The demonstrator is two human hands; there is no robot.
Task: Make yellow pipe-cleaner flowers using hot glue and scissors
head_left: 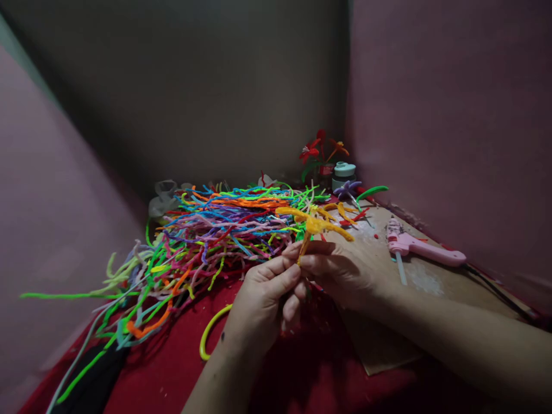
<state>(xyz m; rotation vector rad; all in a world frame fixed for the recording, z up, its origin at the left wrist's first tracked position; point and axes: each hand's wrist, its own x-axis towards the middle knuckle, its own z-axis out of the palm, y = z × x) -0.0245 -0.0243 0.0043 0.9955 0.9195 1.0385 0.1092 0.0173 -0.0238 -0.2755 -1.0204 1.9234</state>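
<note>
Both hands meet at the middle of the view around an orange-yellow pipe-cleaner flower (314,223) with spread petals. My left hand (271,293) pinches the lower end of its stem between thumb and fingers. Just above, my right hand (332,267) has thumb and fingers closed on the same flower near a downward-pointing petal. Behind and to the left lies a large heap of multicoloured pipe cleaners (228,224). More orange pipe-cleaner pieces (345,214) lie just beyond the flower.
A pink hot glue gun (431,250) lies on a cardboard sheet (383,345) at the right. At the back are red pipe-cleaner flowers (310,150), a lidded jar (344,172) and a purple flower (347,190). A yellow ring (204,339) rests on the red cloth (159,374).
</note>
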